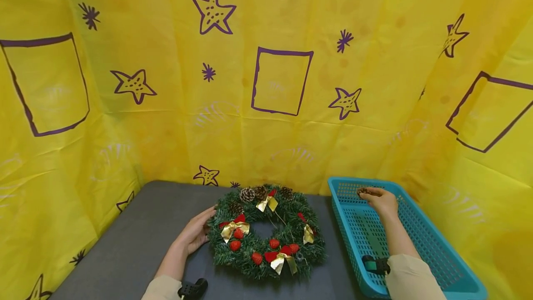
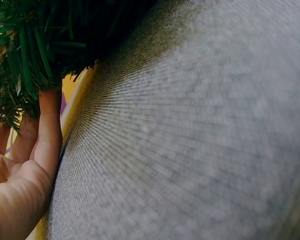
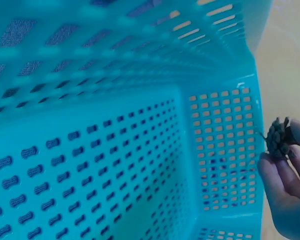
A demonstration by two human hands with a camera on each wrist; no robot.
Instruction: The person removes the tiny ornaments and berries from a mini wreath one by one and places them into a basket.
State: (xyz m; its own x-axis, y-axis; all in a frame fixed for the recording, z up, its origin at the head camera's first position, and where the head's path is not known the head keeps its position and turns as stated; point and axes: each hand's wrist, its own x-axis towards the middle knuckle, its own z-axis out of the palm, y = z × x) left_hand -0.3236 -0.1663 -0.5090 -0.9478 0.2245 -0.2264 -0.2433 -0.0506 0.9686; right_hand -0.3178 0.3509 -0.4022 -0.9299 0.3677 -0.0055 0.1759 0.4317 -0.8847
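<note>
A green wreath (image 1: 216, 258) lies on the dark table, trimmed with pine cones (image 1: 247, 194), red berry-like balls (image 1: 257, 258) and red-and-gold bows (image 1: 234, 229). Against its left edge rests my left hand (image 1: 196, 231). The left wrist view shows that hand's fingers (image 2: 50, 130) fairly straight, reaching up to the green needles (image 2: 27, 60), which hide the tips. Over the far end of a blue basket (image 1: 433, 235), my right hand (image 1: 384, 203) pinches a small brown pine cone (image 3: 278, 139) between thumb and fingers.
The basket, with perforated walls and floor (image 3: 90, 165), stands to the right of the wreath on the dark table (image 1: 166, 212). A yellow curtain (image 1: 291, 142) with purple stars and squares surrounds the table at the back and sides.
</note>
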